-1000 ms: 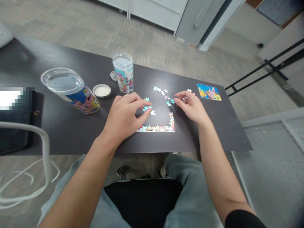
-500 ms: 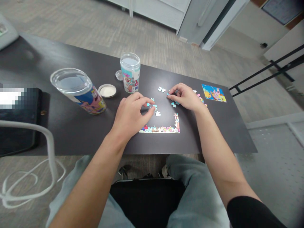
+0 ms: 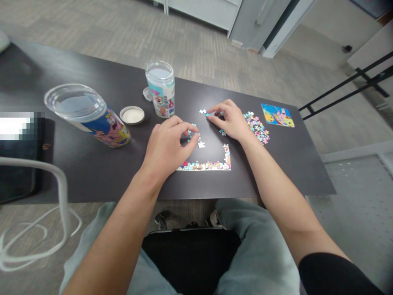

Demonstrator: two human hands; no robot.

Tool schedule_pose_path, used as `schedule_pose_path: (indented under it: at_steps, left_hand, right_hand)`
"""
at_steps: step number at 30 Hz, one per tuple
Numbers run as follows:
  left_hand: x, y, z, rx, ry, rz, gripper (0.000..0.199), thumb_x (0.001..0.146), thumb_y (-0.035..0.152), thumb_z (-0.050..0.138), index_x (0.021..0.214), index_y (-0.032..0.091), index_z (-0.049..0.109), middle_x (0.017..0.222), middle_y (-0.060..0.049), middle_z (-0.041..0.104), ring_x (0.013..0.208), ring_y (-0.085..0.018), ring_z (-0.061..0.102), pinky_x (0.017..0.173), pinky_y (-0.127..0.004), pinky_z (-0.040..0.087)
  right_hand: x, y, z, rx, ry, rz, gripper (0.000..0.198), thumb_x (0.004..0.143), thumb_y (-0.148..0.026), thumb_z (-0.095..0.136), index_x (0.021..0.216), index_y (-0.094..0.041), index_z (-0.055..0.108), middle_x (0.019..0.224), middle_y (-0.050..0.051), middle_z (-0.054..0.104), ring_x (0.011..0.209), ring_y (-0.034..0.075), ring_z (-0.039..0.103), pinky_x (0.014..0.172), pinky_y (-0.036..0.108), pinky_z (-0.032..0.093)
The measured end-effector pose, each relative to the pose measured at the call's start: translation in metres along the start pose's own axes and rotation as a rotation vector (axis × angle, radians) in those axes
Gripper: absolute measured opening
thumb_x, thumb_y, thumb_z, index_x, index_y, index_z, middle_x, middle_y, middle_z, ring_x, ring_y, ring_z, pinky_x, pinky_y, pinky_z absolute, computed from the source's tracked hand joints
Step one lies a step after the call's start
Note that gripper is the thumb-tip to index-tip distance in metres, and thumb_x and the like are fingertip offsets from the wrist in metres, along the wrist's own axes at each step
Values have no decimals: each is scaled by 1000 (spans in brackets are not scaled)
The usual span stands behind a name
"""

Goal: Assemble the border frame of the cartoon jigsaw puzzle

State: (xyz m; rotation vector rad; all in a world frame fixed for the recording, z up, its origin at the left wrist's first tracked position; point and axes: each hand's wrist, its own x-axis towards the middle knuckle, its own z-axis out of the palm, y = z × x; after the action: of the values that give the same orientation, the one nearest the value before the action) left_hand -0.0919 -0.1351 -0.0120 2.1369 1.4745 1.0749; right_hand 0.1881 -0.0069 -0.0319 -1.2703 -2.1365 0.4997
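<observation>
My right hand (image 3: pixel 229 119) pinches a small blue puzzle piece (image 3: pixel 208 114) between thumb and fingertips, just beside a pale loose piece (image 3: pixel 202 111). My left hand (image 3: pixel 168 143) rests over the table with thumb and forefinger apart. Several light-blue loose pieces (image 3: pixel 193 139) lie by its fingertips, partly hidden by the hand. Nearer to me is an L-shaped strip of joined puzzle pieces (image 3: pixel 205 166), its left end covered by my left hand. Another blue piece (image 3: pixel 222 132) lies under my right hand.
Right of my right hand is a heap of colourful pieces (image 3: pixel 258 128), with a picture card (image 3: pixel 278 115) beyond. Left stand a large clear-topped canister (image 3: pixel 92 114) and a smaller one (image 3: pixel 161 90), with a round lid (image 3: pixel 132 115) between. A black device (image 3: pixel 20 164) lies far left.
My right hand has shifted a little left and away from me with the blue piece, reaching the pale pieces. More of the heap shows now. My left hand stays about where it was.
</observation>
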Motion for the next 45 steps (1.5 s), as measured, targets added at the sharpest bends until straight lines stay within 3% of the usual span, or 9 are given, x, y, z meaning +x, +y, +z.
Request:
schedule_pose_path:
  at_steps: [8, 11, 15, 20, 26, 31, 35, 39, 45]
  left_hand:
    - [-1, 2, 2, 12, 14, 19, 18, 115, 27, 80, 120, 27, 97, 110, -5, 84, 87, -23, 67, 84, -43, 51]
    - [-1, 2, 2, 16, 11, 18, 17, 116, 28, 79, 119, 27, 96, 110, -5, 83, 88, -24, 68, 84, -43, 51]
    - [-1, 3, 1, 23, -5, 13, 16, 118, 27, 79, 119, 27, 95, 111, -5, 83, 90, -24, 69, 86, -42, 51]
    - [0, 5, 0, 40, -18, -8, 12, 118, 27, 84, 119, 26, 96, 110, -4, 82, 89, -23, 67, 85, -41, 49]
    - [1, 8, 2, 11, 3, -46, 11, 113, 23, 86, 117, 27, 97, 109, -3, 82, 88, -22, 67, 85, -42, 47]
    - [1, 9, 2, 19, -4, -59, 13, 113, 21, 86, 116, 28, 96, 108, -2, 82, 88, -22, 67, 85, -42, 47]
    - [1, 10, 2, 12, 4, -53, 12, 112, 20, 86, 115, 27, 96, 107, -2, 81, 87, -21, 66, 86, -42, 46]
    - [1, 9, 3, 8, 12, -48, 12, 112, 20, 87, 115, 26, 96, 106, -2, 81, 86, -21, 65, 85, -41, 45]
    - [0, 8, 3, 0, 17, -28, 13, 113, 19, 85, 116, 25, 97, 104, -3, 79, 85, -22, 65, 84, -41, 45]
  right_hand:
    - [-2, 2, -8, 85, -22, -39, 27, 102, -28, 97, 128, -23, 96, 124, 13, 77, 107, 31, 73, 113, 56, 67]
    - [-2, 1, -9, 75, -78, -69, 23, 107, -30, 92, 128, -27, 100, 124, 12, 76, 108, 32, 72, 115, 56, 65]
    - [-4, 1, -12, 80, -77, -57, 37, 113, -21, 77, 140, -31, 100, 124, 11, 76, 99, 29, 68, 106, 53, 65]
    - [-5, 3, -8, 41, -13, -12, 29, 102, -34, 101, 129, -26, 96, 122, 10, 77, 99, 28, 66, 111, 53, 65]
    - [-1, 0, -2, 60, -40, -35, 21, 105, -27, 93, 124, -22, 98, 120, 11, 74, 103, 28, 68, 111, 51, 63]
    - [-3, 6, -7, 38, -70, -48, 32, 102, -16, 86, 132, -22, 97, 119, 8, 75, 91, 24, 63, 102, 49, 62]
    - [-5, 6, -6, 58, -6, -72, 31, 101, -29, 98, 130, -18, 97, 117, 10, 74, 94, 26, 65, 101, 51, 63]
    - [-5, 5, -11, 87, -83, -121, 26, 107, -30, 92, 130, -25, 102, 119, 10, 75, 101, 28, 67, 106, 51, 63]
    - [-7, 21, -28, 74, -81, -73, 34, 104, -30, 90, 137, -27, 100, 120, 8, 81, 87, 23, 64, 96, 48, 62]
